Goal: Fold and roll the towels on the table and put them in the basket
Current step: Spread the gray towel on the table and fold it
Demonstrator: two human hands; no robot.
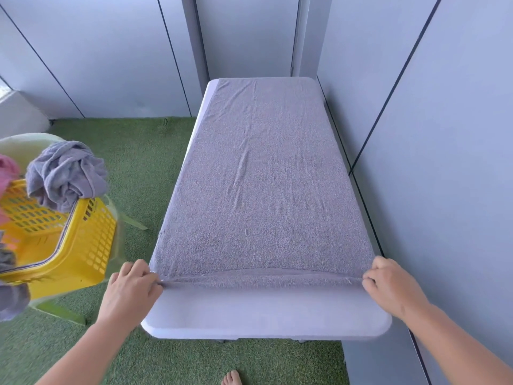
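A large grey towel (263, 176) lies spread flat along the white table (263, 315), covering it almost to the far end. My left hand (130, 290) pinches the towel's near left corner. My right hand (388, 284) pinches the near right corner. The near hem is stretched taut between both hands, slightly raised off the table. A yellow slotted basket (91, 245) stands to the left of the table, with a crumpled grey towel (66, 176) draped over its rim.
The basket sits on a pale green plastic chair (55, 312). A pink cloth (8, 168) shows at the left edge. Grey wall panels (430, 134) close in the table's right side and far end. Green artificial turf (144, 162) covers the floor; a bare foot (231, 377) is below.
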